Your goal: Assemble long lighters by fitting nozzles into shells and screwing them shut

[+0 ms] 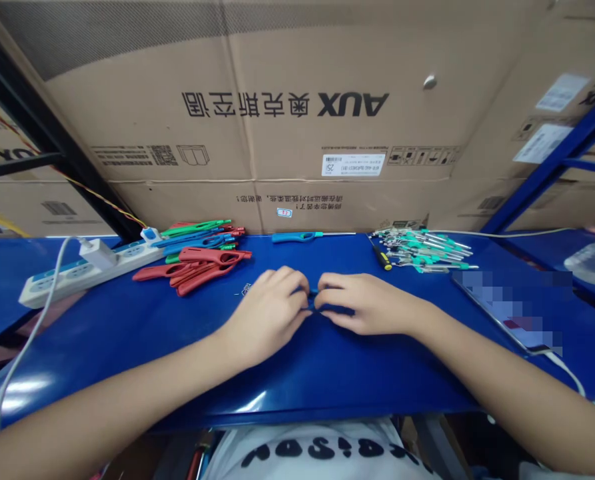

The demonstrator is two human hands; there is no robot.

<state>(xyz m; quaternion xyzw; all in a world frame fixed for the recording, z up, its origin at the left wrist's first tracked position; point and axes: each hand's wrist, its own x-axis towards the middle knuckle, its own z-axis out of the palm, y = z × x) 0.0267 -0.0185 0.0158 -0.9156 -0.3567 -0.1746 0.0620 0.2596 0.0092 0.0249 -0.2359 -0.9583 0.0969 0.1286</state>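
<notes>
My left hand (270,310) and my right hand (364,303) meet over the middle of the blue table. Both are closed, fingertips pinching a blue plastic piece (314,298) that shows only in the small gap between them. My fingers cover most of it, and its blue blends with the tabletop. Beyond my left hand lies a pile of red lighter casings (197,270), with green and blue casings (197,238) behind. A blue long-nosed lighter (294,237) with a metal rod lies by the cardboard. Several teal-and-metal lighter inserts (424,250) are heaped past my right hand.
A yellow-and-black screwdriver (383,257) lies beside the inserts. A phone (507,313) with a white cable rests at right. On the left stands a white power strip (92,270) with a plugged-in charger. A cardboard wall (277,147) closes off the back.
</notes>
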